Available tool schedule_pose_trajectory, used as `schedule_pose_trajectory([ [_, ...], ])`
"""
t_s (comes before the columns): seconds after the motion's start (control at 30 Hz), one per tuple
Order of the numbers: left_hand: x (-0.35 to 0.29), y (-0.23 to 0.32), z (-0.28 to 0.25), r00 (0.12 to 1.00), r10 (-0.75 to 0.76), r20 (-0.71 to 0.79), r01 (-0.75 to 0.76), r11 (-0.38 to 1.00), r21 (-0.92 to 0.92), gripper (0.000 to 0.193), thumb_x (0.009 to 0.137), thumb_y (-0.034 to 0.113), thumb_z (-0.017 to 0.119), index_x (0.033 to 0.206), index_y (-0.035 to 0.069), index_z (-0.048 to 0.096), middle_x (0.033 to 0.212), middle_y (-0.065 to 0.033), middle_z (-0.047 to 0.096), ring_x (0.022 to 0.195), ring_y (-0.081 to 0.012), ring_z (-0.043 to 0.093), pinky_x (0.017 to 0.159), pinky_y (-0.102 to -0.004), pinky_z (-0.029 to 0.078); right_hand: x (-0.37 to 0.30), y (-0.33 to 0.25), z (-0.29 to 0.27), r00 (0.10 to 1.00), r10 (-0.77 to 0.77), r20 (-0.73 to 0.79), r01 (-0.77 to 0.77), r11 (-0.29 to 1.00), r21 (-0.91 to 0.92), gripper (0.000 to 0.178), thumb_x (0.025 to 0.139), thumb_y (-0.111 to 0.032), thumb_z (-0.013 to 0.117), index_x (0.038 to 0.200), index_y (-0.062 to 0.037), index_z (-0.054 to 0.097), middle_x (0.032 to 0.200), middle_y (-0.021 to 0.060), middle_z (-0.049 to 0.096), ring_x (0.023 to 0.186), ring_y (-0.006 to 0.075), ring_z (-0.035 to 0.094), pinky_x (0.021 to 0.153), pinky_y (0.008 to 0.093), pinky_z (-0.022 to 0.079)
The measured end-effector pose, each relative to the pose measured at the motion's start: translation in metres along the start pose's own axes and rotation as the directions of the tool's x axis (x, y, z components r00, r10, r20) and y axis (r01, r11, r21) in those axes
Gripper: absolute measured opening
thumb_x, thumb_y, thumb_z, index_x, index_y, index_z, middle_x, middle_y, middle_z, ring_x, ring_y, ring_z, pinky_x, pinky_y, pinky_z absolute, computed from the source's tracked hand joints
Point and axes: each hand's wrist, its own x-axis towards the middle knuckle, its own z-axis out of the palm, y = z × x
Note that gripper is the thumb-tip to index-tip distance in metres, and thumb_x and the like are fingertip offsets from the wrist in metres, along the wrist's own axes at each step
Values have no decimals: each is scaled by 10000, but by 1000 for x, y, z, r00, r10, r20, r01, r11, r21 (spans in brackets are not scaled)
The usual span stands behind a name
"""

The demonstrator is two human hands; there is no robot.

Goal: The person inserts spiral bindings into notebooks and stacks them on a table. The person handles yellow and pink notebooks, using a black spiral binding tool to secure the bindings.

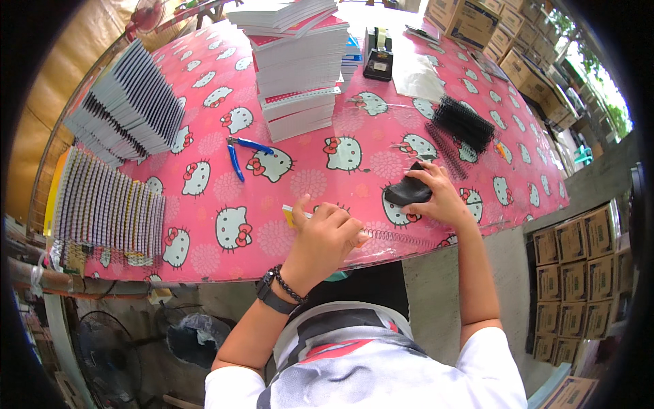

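Near the front edge of the table, my left hand [325, 235] closes over a thin booklet [289, 217] seen nearly edge-on, with yellow and white showing past the fingers. A thin spiral binding coil [398, 236] stretches out from the booklet's right end along the table. The fingers cover most of the booklet, so how far the coil is threaded cannot be told. Farther right, my right hand [441, 195] curls around a smooth, dark black piece [407, 191], rounded like a pad; its exact kind is unclear. It rests on or just above the tablecloth.
Blue-handled pliers [236, 163] lie left of centre. Black coils [463, 123] are heaped to the right. A tall booklet stack [296, 75] and a tape dispenser [378, 63] stand behind. Bound booklets [109, 204] and another booklet pile [133, 102] line the left side.
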Motion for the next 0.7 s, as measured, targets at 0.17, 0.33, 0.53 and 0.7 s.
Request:
schedule_pose_trajectory([
  [0.17,-11,-20,-13,995,-82,-58,81,997,-21,278,688,307,773,878,158,636,844,22,612,923,-189,568,1008,-496,206,-4,-27,6,985,-137,107,4,633,774,696,654,-621,706,1047,-47,688,1160,232,588,1141,332,520,992,406,395],
  [0.33,-15,-28,-10,995,-53,-87,47,997,-69,249,647,290,796,786,158,638,786,28,596,893,-188,568,1006,-506,211,6,-60,18,951,-56,306,-135,811,569,716,774,-661,572,975,15,695,1034,136,654,988,205,584,878,351,436],
  [0.53,-14,-30,-11,985,-57,-164,45,996,-75,377,614,287,831,892,144,620,865,4,600,907,-196,570,1006,-477,251,8,-68,17,943,-74,326,-151,774,615,585,789,-530,640,971,23,690,977,116,657,908,199,580,829,356,438],
  [0.7,-24,-40,7,814,-518,-263,238,710,-663,634,630,167,868,1128,75,487,982,-31,567,931,-157,559,913,-355,410,5,-79,21,941,-291,173,-86,289,953,541,788,-489,651,989,12,690,947,118,662,891,201,566,832,348,423],
])
